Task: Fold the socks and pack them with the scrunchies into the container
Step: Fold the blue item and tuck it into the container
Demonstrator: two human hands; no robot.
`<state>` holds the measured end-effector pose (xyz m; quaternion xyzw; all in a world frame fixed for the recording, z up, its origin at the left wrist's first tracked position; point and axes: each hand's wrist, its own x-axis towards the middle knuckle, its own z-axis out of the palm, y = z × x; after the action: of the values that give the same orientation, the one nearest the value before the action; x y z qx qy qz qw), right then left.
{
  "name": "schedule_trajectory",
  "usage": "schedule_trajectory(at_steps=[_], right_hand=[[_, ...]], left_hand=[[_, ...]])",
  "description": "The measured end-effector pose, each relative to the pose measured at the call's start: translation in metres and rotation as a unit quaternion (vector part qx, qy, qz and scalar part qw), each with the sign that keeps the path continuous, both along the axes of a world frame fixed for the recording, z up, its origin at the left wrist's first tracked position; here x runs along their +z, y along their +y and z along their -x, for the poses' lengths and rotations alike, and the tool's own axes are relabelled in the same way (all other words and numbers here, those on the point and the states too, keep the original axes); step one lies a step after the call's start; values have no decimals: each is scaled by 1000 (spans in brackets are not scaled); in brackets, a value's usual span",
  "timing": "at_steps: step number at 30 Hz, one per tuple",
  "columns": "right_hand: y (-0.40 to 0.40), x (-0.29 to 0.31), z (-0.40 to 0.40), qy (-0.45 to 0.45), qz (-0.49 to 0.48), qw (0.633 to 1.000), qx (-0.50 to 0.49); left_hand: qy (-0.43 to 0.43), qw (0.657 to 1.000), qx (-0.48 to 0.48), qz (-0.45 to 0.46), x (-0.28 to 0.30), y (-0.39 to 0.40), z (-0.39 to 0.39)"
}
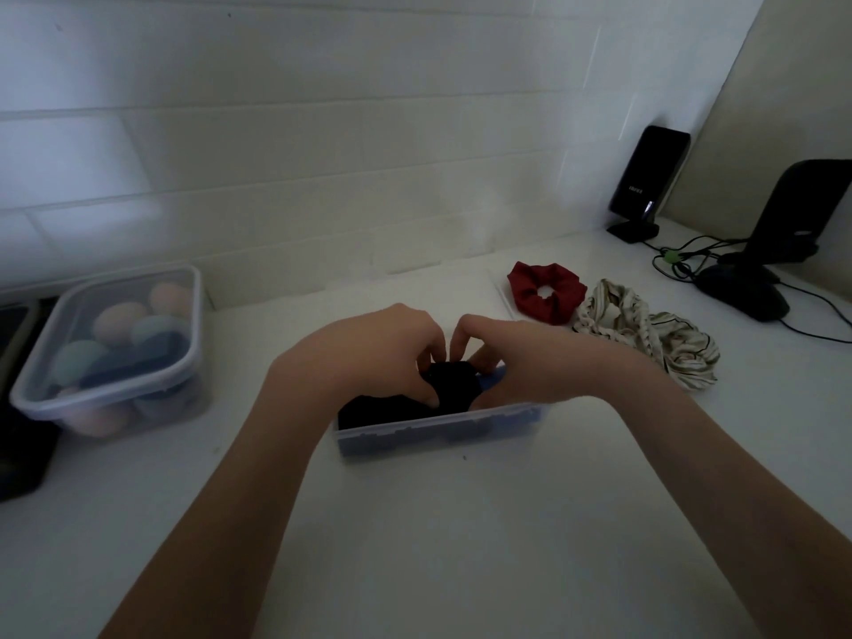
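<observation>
A clear plastic container (438, 435) sits mid-counter with dark socks inside. Both hands are over it. My left hand (378, 357) and my right hand (521, 362) curl their fingers round a black folded sock (454, 385), which is partly inside the container. A blue sock (491, 380) peeks out under my right hand. To the right lie a red scrunchie (546, 292) and two cream striped scrunchies (613, 315) (687, 357) on the counter.
A lidded clear box (115, 348) of pastel rounded items stands at left, with a dark object (23, 449) beside it. A black speaker (645, 182), a second black stand (793, 214), a mouse (742, 292) and cables sit at the back right. A tiled wall is behind.
</observation>
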<state>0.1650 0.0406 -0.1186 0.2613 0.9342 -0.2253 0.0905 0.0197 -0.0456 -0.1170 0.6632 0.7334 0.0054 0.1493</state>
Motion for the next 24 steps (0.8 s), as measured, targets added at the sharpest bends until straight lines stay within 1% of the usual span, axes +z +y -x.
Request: schedule_trajectory(at_steps=[5,9,12,16,17,21,24], right_hand=[[-5,-3,2,8,-56,998,0],[-5,-1,0,0,-41,999,-2],[-6,0,0,-13,-46,999,-11],[-10,-1,4,-35,-125,992,0],[-10,-1,5,-43,-132,990,2],[-7,0,3,-60,-105,993,11],[-7,0,2,-55,-89,994,11]], left_hand=[[-39,999,-7,-14,2,0,4],[-77,997,-15,-4,5,-2,7],[-83,996,-16,6,4,-2,7],[-69,998,-14,4,2,-1,6],[-72,997,-13,6,3,-1,6],[-105,994,-6,11,5,-3,10],[-128,992,6,-11,8,-6,15]])
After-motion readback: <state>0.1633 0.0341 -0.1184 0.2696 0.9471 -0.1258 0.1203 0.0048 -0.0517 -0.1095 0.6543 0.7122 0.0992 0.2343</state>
